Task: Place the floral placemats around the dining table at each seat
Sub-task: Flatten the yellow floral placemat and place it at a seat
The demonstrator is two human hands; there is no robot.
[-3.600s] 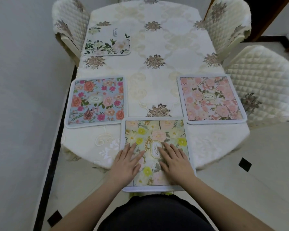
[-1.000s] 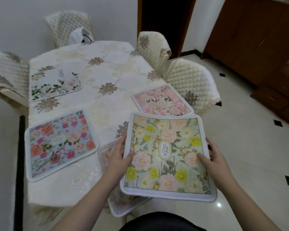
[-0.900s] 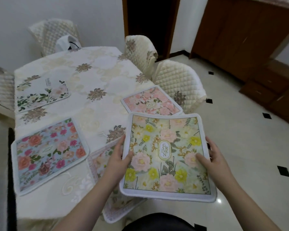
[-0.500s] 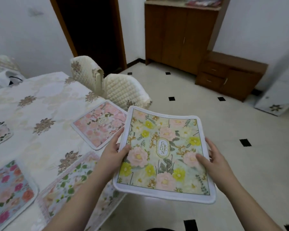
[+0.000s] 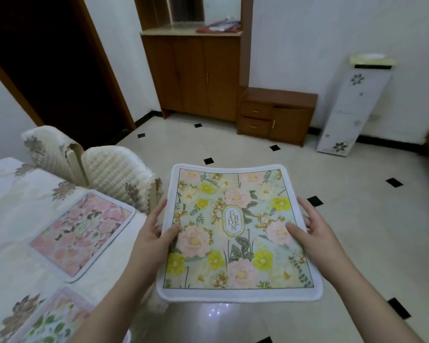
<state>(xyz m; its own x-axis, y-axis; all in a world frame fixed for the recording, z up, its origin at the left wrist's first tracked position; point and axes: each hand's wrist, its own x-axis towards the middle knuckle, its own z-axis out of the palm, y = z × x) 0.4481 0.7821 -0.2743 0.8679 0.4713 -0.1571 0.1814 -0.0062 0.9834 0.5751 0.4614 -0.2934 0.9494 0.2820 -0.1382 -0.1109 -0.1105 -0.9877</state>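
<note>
You've got the yellow mat point(image 5: 235, 233) in both hands — left hand point(image 5: 151, 235) pinches the left edge, thumb on top, right hand point(image 5: 312, 229) pinches the right edge the same way. It's in the air, roughly level, out over the floor point(image 5: 357, 219), just off the corner of the counter point(image 5: 15, 219).

On the counter: 1 pink mat point(image 5: 81, 232) lies flat in front of the near chair point(image 5: 114, 177), and 1 green-leaf mat point(image 5: 47, 323) sits at the bottom left edge, partly cut off. A 2nd chair point(image 5: 50, 152) stands behind the near one; the counter in front of it shows only in part, so I can't tell if that seat has a mat.

Risks from here:
- The mat is soft and held only at 2 edges — the far edge could droop and fold under when you set it down.
- You're facing away from the counter, toward the cabinet point(image 5: 198, 75). Swing back carelessly and the mat's edge could snag a chair back or shove the pink mat askew.
- Drop it too close to the counter's rim and it could overhang and slide off the slick tablecloth.
</note>
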